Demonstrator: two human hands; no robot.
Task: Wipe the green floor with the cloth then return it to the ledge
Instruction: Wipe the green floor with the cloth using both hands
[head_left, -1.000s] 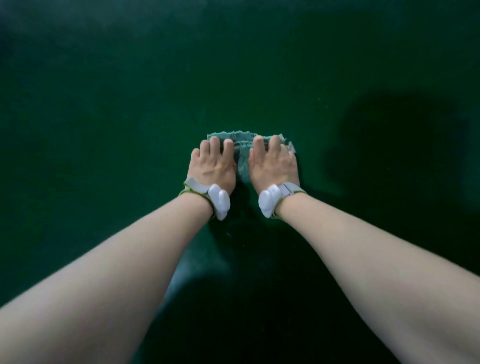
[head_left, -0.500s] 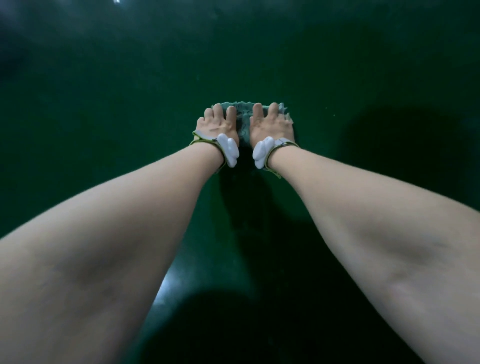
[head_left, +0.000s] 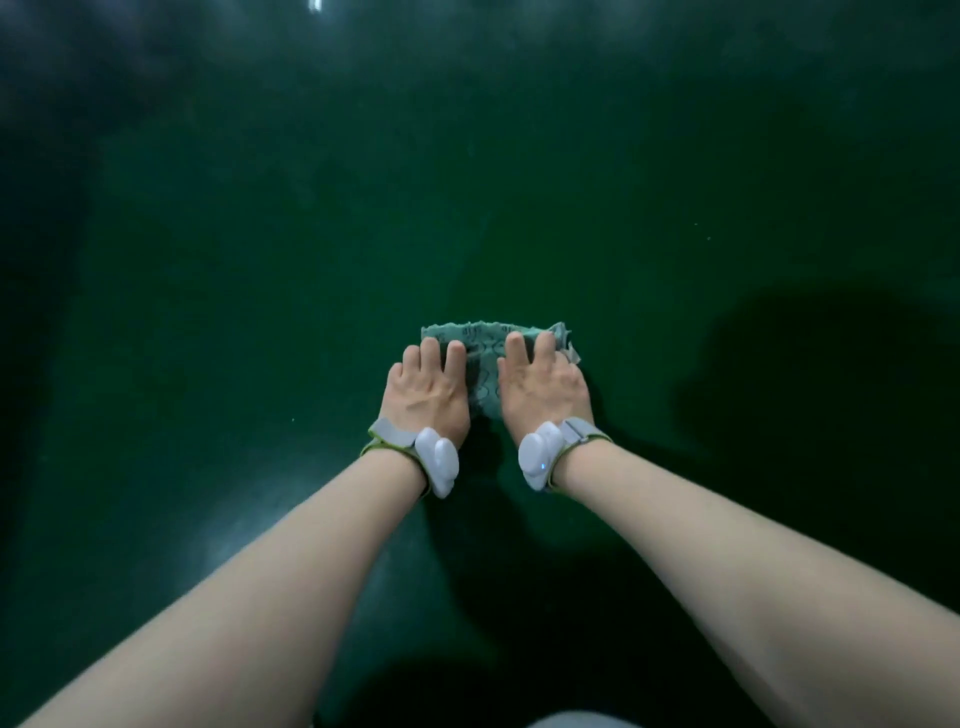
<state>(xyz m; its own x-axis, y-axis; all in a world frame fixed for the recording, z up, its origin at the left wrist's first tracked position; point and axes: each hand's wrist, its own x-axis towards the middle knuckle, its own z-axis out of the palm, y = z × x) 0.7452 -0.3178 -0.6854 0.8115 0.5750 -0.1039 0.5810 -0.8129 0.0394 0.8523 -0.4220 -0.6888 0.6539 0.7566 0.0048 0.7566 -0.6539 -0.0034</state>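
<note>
Cloth (head_left: 488, 358) flat on green floor (head_left: 260, 260) | left hand (head_left: 427, 395) and right hand (head_left: 543, 389) side by side, palms down on its near part | far edge shows past fingertips | grip: open-palmed, pressing, nothing clasped

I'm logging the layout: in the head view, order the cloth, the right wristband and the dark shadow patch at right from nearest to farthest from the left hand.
1. cloth, under the left hand
2. right wristband, across the gap
3. shadow patch, far right on the floor
</note>
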